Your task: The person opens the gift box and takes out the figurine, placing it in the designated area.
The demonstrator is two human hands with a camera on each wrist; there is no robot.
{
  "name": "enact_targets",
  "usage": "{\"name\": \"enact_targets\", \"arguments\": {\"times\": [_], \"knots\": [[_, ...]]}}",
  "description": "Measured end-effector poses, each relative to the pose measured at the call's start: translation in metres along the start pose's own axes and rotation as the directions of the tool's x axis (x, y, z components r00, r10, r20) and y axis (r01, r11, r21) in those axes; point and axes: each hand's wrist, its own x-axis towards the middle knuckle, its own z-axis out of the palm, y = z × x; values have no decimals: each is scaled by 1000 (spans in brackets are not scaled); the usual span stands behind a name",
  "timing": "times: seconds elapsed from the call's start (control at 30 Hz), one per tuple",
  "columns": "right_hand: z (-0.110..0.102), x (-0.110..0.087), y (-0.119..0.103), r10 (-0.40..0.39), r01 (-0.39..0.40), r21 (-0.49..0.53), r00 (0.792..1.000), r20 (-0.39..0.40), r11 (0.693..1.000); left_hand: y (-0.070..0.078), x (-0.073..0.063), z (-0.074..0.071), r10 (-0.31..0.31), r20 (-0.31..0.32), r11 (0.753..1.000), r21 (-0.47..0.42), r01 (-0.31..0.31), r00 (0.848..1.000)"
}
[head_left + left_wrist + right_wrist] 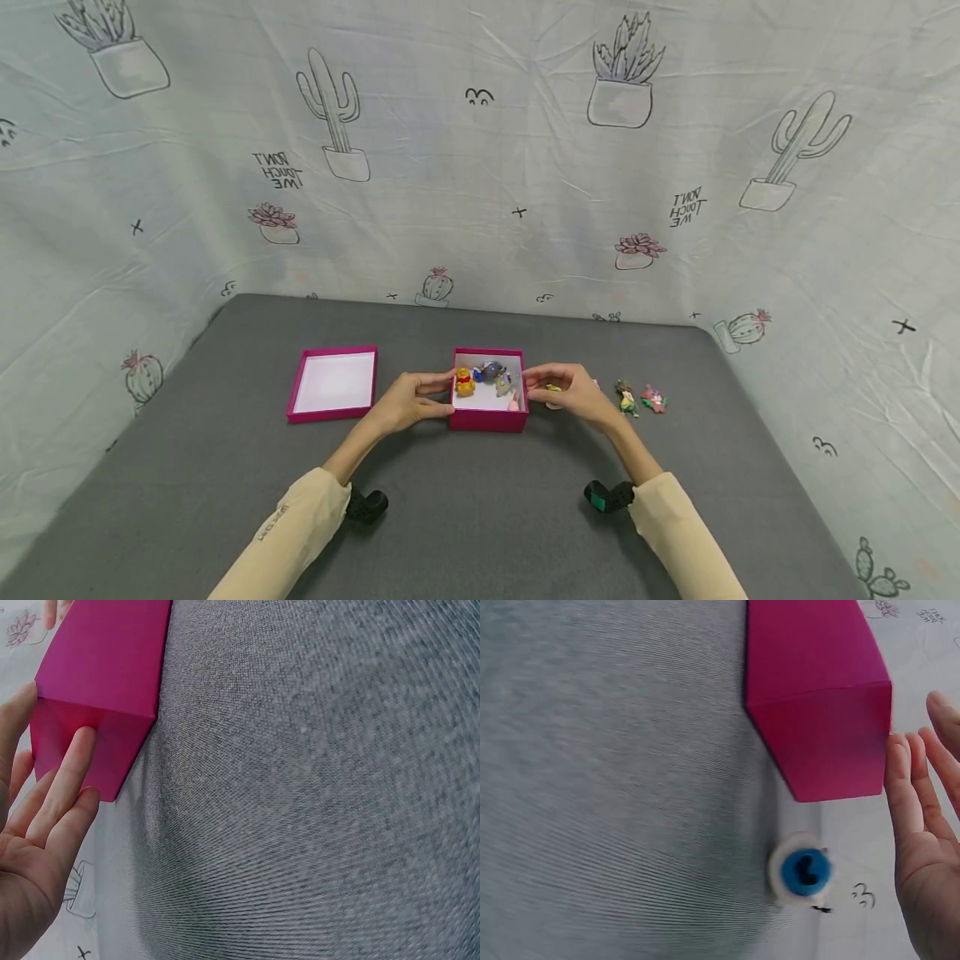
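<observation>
A magenta box with a white inside stands uncovered on the table. Inside it are a yellow bear figurine in a red top, a grey donkey-like figurine, another greyish figurine and a partly hidden pink one. My left hand touches the box's left side, its fingers fairly straight against the magenta wall in the left wrist view. At the right side, my right hand has extended fingers by the rim; the right wrist view shows fingertips at the wall's edge.
Left of the box lies its magenta-edged lid, white inside up. A small figurine is partly covered by the right hand. Farther right lie a green-and-yellow figurine and a pink-and-green one. A patterned curtain backs the grey table.
</observation>
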Motion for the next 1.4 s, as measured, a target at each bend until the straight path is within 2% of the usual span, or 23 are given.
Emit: {"name": "enact_targets", "arguments": {"times": [0.1, 0.17, 0.27, 0.43, 0.5, 0.57, 0.7, 0.83, 0.9, 1.07, 1.13, 1.2, 1.23, 1.3, 1.33, 1.4], "knots": [[-6, 11, -4, -69, 71, -16, 991, 119, 997, 0, -1, -3, 1, -4, 1000, -1, -1, 1000], [-10, 22, -7, -87, 91, -10, 970, 229, 996, 0, -1, -4, 2, -7, 1000, -1, -2, 1000], [-17, 42, -14, -46, 57, -17, 923, 381, 998, 2, -2, -6, 12, -7, 1000, -8, -12, 1000], [-23, 70, -21, 94, -85, -43, 826, 556, 995, 1, -2, -2, 31, 4, 999, -31, -31, 1000], [-23, 77, -21, 143, -133, -61, 786, 601, 989, 0, -2, 1, 30, 12, 999, -33, -30, 999], [-23, 82, -20, 186, -159, -99, 758, 626, 982, -1, -1, 3, 29, 24, 999, -41, -28, 999], [-19, 91, -20, 204, -133, -157, 706, 678, 979, -2, 0, 6, 37, 42, 997, -70, -35, 998], [-10, 100, -20, 203, -80, -198, 639, 742, 977, -1, 0, 8, 48, 40, 996, -80, -45, 998], [-5, 104, -21, 240, -82, -242, 616, 750, 967, 0, 0, 7, 51, 40, 996, -71, -48, 998], [12, 112, -29, 377, -77, -425, 623, 685, 902, 1, -1, 5, 45, 25, 997, -57, -44, 999], [19, 115, -31, 399, -39, -484, 626, 670, 874, 2, -1, 4, 46, 15, 997, -61, -45, 999], [26, 117, -31, 404, -11, -508, 621, 672, 861, 2, -1, 3, 46, 9, 997, -64, -45, 999], [28, 117, -31, 400, -1, -510, 621, 674, 860, 1, -1, 2, 48, 8, 997, -55, -48, 999], [32, 117, -30, 371, 12, -480, 619, 693, 877, 1, -1, 1, 47, 9, 998, -45, -46, 999], [32, 117, -30, 349, 9, -453, 623, 700, 891, 1, -1, 0, 46, 9, 998, -37, -46, 999], [32, 117, -33, 307, 25, -421, 645, 699, 907, 1, -1, -1, 46, 6, 999, -25, -46, 999]]}}
